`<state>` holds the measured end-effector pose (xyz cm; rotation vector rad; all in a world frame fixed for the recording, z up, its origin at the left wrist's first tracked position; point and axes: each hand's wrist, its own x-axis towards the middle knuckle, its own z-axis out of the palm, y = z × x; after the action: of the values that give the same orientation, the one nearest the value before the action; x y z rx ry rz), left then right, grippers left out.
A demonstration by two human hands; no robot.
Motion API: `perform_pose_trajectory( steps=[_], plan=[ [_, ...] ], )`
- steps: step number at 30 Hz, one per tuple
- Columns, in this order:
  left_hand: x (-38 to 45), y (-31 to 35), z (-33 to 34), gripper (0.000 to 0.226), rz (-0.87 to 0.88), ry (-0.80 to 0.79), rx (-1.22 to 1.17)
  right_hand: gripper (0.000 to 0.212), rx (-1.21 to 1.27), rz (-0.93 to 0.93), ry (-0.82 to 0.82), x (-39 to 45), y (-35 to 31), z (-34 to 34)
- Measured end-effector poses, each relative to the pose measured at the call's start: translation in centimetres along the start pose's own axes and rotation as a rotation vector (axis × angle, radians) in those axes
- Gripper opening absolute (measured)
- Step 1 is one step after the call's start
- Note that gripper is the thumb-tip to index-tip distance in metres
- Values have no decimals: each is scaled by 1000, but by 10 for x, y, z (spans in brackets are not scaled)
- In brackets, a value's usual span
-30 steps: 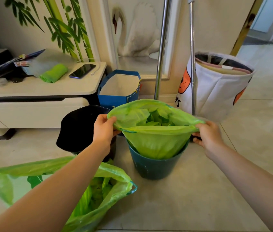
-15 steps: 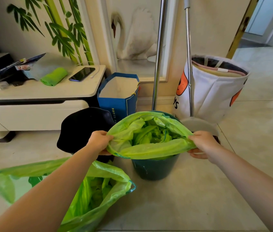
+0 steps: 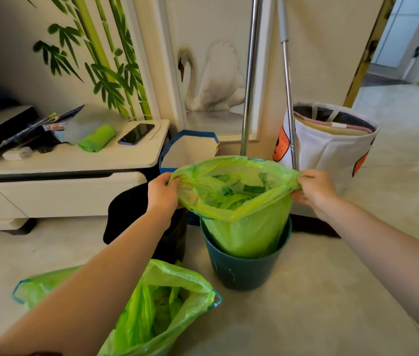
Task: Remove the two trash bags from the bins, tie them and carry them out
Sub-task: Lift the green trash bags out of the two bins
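Green trash bag (image 3: pixel 244 227) sits partly lifted in the teal bin (image 3: pixel 244 268) on the floor; its lower part is inside the bin, its mouth stretched wide above the rim w/ green scraps visible inside. Left hand (image 3: pixel 162 194) pinches the bag's left rim, fingers curled round bunched plastic; right hand (image 3: pixel 313 191) pinches the right rim the same way. So the bag hangs between the two grips, mouth pulled taut side to side, body sagging below & between them.

Second green bag (image 3: pixel 167 307) lies on the floor near the bottom edge of view, mouth open, blue drawstring at its rim, partly hidden by the left forearm. Black bin (image 3: pixel 129 214) stands just left of the teal one, behind the left wrist.

Behind: blue paper bag (image 3: pixel 190 147) against the wall, two metal poles (image 3: pixel 250 73) upright, white fabric basket (image 3: pixel 331 150) at right. Low white cabinet (image 3: pixel 62 176) at left carries a phone (image 3: pixel 136 133) near its right edge & a rolled green cloth (image 3: pixel 98 137) beside it.
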<state>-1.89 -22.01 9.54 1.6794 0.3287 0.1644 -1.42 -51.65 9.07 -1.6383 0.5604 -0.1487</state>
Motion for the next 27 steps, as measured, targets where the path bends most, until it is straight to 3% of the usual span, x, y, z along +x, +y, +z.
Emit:
perform_pose_trajectory(
  steps=[13,16,27],
  plan=[
    [-20,132,-26,16,238,45,-121,17,40,-440,111,-45,-139,-2],
    [-39,155,-36,15,271,66,-146,26,42,-521,157,-68,-164,-8],
    [-109,204,-68,16,356,60,-212,14,215,-597,135,-143,-198,-45]
  ],
)
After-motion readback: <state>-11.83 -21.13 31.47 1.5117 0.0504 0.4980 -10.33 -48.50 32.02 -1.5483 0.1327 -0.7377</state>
